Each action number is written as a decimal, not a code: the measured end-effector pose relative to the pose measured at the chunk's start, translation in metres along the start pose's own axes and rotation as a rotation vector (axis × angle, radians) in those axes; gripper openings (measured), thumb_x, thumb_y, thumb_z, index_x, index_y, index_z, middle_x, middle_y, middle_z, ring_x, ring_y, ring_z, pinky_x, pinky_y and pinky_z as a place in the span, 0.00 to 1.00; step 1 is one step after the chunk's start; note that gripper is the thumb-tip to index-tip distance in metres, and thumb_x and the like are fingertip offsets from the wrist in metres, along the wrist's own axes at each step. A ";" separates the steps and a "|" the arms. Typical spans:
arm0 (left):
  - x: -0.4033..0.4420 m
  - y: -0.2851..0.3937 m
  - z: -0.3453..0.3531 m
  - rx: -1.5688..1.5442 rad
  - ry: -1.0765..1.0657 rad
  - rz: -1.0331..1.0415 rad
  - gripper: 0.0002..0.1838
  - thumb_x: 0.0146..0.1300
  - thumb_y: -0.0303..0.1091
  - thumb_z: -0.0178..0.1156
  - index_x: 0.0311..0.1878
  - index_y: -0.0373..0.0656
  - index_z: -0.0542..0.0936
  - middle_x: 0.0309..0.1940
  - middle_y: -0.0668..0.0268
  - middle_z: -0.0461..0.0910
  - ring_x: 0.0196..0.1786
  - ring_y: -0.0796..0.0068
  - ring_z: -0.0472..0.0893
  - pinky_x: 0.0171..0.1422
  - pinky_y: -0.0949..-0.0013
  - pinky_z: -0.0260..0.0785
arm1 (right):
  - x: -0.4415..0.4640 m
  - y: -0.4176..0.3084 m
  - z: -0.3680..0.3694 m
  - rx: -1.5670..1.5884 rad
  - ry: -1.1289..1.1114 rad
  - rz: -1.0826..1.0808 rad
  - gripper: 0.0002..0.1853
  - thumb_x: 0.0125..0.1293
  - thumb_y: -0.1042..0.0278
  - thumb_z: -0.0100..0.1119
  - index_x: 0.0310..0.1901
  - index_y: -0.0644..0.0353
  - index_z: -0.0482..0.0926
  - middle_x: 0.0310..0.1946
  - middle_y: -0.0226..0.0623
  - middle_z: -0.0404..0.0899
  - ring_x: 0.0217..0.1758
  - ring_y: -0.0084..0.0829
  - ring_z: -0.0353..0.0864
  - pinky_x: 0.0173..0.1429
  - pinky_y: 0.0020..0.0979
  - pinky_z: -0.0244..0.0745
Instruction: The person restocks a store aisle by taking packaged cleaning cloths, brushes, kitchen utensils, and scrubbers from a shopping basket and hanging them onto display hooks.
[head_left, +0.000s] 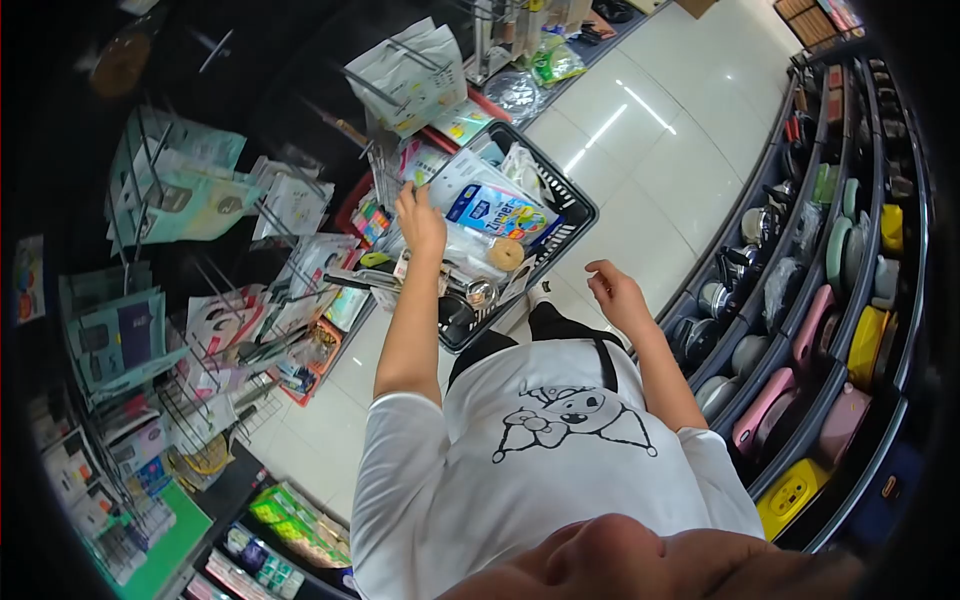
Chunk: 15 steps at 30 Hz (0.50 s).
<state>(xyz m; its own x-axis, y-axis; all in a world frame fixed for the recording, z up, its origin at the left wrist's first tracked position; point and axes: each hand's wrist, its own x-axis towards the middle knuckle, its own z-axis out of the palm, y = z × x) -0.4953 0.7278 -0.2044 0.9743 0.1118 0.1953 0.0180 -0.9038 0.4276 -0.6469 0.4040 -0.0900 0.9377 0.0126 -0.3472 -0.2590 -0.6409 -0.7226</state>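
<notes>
My left hand (420,222) reaches over the left side of a black shopping basket (575,212), beside hanging goods; what its fingertips touch, if anything, is too small to tell. In the basket lie a blue and white Zipper packet (497,212), a round tan roll (506,254), a clear glass item (481,293) and dark pan-like items at the near end. My right hand (617,297) hangs right of the basket over the floor, its fingers loosely bent and apart, holding nothing.
Packets hang on wire hooks (190,195) at the left. A red tray (318,362) of small goods stands low there. Curving shelves (735,300) with pans and a yellow box (793,497) line the right. Tiled floor (640,150) runs between them.
</notes>
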 end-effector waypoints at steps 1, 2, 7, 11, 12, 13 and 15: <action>-0.002 0.001 0.001 0.007 0.001 -0.013 0.25 0.50 0.25 0.69 0.55 0.44 0.78 0.62 0.59 0.69 0.64 0.53 0.68 0.62 0.51 0.66 | 0.002 -0.002 0.002 -0.001 -0.015 -0.005 0.11 0.66 0.70 0.59 0.50 0.57 0.76 0.29 0.42 0.80 0.33 0.41 0.82 0.40 0.38 0.75; -0.002 0.002 0.002 -0.008 0.022 0.079 0.25 0.51 0.25 0.68 0.55 0.44 0.78 0.60 0.59 0.72 0.63 0.53 0.69 0.61 0.51 0.65 | 0.004 -0.005 0.004 -0.015 -0.023 -0.014 0.11 0.66 0.71 0.59 0.50 0.57 0.76 0.29 0.42 0.80 0.33 0.41 0.82 0.40 0.38 0.75; -0.009 0.024 0.033 -0.169 -0.120 0.056 0.20 0.53 0.26 0.67 0.51 0.44 0.79 0.49 0.61 0.80 0.55 0.57 0.76 0.57 0.54 0.66 | 0.013 -0.010 0.010 -0.037 -0.061 -0.071 0.11 0.66 0.71 0.59 0.49 0.57 0.76 0.29 0.42 0.80 0.32 0.41 0.81 0.39 0.38 0.75; -0.018 0.020 0.053 -0.232 -0.190 -0.100 0.15 0.53 0.26 0.67 0.46 0.45 0.79 0.45 0.61 0.81 0.52 0.57 0.78 0.55 0.55 0.67 | 0.018 -0.013 0.013 -0.046 -0.075 -0.084 0.11 0.65 0.71 0.60 0.49 0.57 0.77 0.30 0.42 0.81 0.33 0.42 0.81 0.39 0.38 0.75; -0.021 0.023 0.049 -0.248 -0.211 -0.081 0.14 0.54 0.26 0.67 0.43 0.45 0.78 0.44 0.62 0.81 0.51 0.57 0.78 0.54 0.55 0.67 | 0.019 -0.012 0.014 -0.044 -0.075 -0.090 0.11 0.65 0.71 0.60 0.49 0.57 0.77 0.30 0.42 0.81 0.33 0.42 0.81 0.39 0.38 0.75; -0.024 0.026 0.044 -0.261 -0.231 -0.060 0.12 0.54 0.26 0.67 0.41 0.45 0.77 0.44 0.62 0.80 0.51 0.56 0.78 0.53 0.54 0.68 | 0.020 -0.012 0.014 -0.047 -0.076 -0.095 0.11 0.65 0.71 0.60 0.49 0.57 0.77 0.30 0.42 0.81 0.33 0.42 0.81 0.39 0.38 0.75; -0.029 0.031 0.034 -0.347 -0.149 -0.011 0.10 0.55 0.25 0.66 0.40 0.43 0.76 0.39 0.60 0.80 0.47 0.53 0.78 0.50 0.53 0.69 | 0.022 -0.013 0.015 -0.071 -0.087 -0.116 0.11 0.65 0.71 0.60 0.49 0.58 0.77 0.29 0.42 0.81 0.32 0.42 0.81 0.39 0.38 0.76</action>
<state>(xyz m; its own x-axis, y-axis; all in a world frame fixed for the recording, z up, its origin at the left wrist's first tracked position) -0.5153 0.6827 -0.2263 0.9970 0.0363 0.0690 -0.0233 -0.7062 0.7076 -0.6270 0.4240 -0.0975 0.9358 0.1544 -0.3168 -0.1302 -0.6838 -0.7179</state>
